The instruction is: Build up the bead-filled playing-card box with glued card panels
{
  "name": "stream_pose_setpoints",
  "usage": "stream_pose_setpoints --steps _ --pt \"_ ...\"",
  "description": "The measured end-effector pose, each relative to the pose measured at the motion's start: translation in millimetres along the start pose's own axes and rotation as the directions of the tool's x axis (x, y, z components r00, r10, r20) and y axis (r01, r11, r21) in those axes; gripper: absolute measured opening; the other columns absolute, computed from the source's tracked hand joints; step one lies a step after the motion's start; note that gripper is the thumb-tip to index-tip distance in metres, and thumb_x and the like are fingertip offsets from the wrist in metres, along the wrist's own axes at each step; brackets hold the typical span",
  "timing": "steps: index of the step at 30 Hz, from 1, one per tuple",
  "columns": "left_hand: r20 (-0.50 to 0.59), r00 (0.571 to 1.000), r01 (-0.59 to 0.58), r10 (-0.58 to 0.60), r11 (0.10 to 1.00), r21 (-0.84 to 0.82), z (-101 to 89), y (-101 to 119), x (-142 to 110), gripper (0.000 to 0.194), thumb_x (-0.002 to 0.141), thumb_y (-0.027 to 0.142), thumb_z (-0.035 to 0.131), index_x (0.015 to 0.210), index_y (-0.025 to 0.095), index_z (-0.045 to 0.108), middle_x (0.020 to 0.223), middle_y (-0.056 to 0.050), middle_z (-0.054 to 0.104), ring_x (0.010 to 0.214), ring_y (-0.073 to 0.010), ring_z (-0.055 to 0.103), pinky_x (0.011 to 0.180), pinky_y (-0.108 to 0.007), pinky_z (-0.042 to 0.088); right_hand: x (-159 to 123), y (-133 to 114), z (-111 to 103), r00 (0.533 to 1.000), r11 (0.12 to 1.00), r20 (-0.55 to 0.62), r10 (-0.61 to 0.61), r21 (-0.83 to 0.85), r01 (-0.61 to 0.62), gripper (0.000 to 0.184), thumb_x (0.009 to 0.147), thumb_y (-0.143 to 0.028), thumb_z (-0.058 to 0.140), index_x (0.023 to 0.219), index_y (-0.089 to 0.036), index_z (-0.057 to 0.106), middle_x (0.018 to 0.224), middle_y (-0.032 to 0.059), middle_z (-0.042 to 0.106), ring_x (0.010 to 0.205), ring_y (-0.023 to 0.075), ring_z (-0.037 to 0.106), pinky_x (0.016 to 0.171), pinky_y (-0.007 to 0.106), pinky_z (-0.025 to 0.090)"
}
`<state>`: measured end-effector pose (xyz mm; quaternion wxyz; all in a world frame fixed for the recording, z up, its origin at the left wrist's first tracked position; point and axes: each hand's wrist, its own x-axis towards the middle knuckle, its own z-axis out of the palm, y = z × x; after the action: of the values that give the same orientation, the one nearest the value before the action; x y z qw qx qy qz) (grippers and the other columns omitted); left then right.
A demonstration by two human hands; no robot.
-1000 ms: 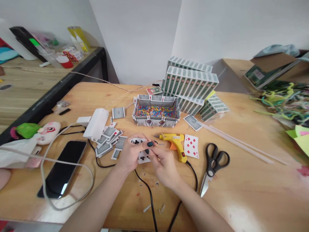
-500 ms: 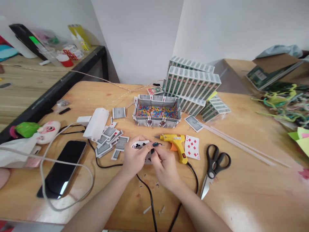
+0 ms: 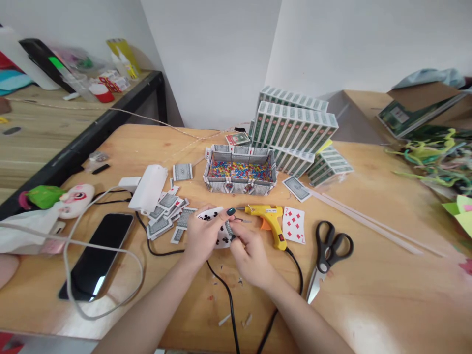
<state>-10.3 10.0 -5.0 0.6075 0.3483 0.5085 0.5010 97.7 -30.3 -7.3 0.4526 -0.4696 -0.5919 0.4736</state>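
A playing card with black clubs [image 3: 222, 239] is between my hands, its right edge bent up so a strip of the grey back shows. My left hand [image 3: 203, 236] is closed on the card's left side, thumb lying across the top. Fingers of my right hand [image 3: 250, 250] pinch the folded right edge. Just beyond them lies a yellow glue gun [image 3: 271, 216], nozzle pointing left. Beside it a seven of diamonds [image 3: 294, 225] rests face up. Farther back stands an open box made of playing cards [image 3: 239, 185], with small multicoloured pieces inside.
Black-handled scissors [image 3: 324, 255] lie at right, near clear glue sticks [image 3: 368, 221]. Stacked card packs [image 3: 295, 125] stand behind. Loose cards [image 3: 167, 211], a white power block [image 3: 149, 189], a phone [image 3: 98, 258] and a looping white cable [image 3: 138, 268] occupy the left. A black cord [image 3: 228, 290] runs beneath my hands.
My left thumb has shifted slightly left and up, and my right fingers have moved down along the card's right edge. A folded strip of the card's back now shows.
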Motion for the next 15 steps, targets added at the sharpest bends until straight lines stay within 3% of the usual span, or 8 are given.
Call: stream_pose_setpoints --steps 6,10,15 --pt "0.037 0.992 0.120 -0.119 0.992 -0.040 0.6 3.1 8.6 0.032 0.053 0.031 0.080 0.067 0.015 0.055 0.059 -0.001 0.066 0.053 -0.0175 0.064 0.055 -0.029 0.052 4.8 1.0 -5.8 0.998 0.994 0.056 -0.011 0.108 0.005 0.025 0.075 -0.013 0.035 0.073 -0.021 0.059 0.073 0.0016 0.052 0.076 0.0175 0.049 0.074 0.028 0.043" --pt "0.083 0.990 0.111 -0.114 0.993 0.042 -3.6 2.3 10.3 0.031 0.056 0.033 0.078 0.070 0.013 0.060 0.062 -0.003 0.066 0.053 -0.0155 0.062 0.052 -0.025 0.050 5.1 4.6 -6.7 0.995 0.987 0.078 0.068 0.138 -0.078 0.019 0.078 -0.018 0.041 0.073 -0.019 0.059 0.067 -0.0009 0.051 0.066 0.0147 0.047 0.066 0.026 0.042" --pt "0.123 0.985 0.109 -0.123 0.988 0.109 -4.7 -0.1 8.4 0.036 0.060 0.043 0.075 0.077 0.013 0.064 0.064 -0.002 0.065 0.052 -0.0129 0.058 0.047 -0.021 0.043 7.3 5.6 -8.2 0.988 0.977 -0.073 0.139 0.170 -0.125 0.023 0.085 -0.034 0.048 0.075 -0.018 0.061 0.068 0.0002 0.054 0.062 0.0138 0.047 0.059 0.025 0.040"
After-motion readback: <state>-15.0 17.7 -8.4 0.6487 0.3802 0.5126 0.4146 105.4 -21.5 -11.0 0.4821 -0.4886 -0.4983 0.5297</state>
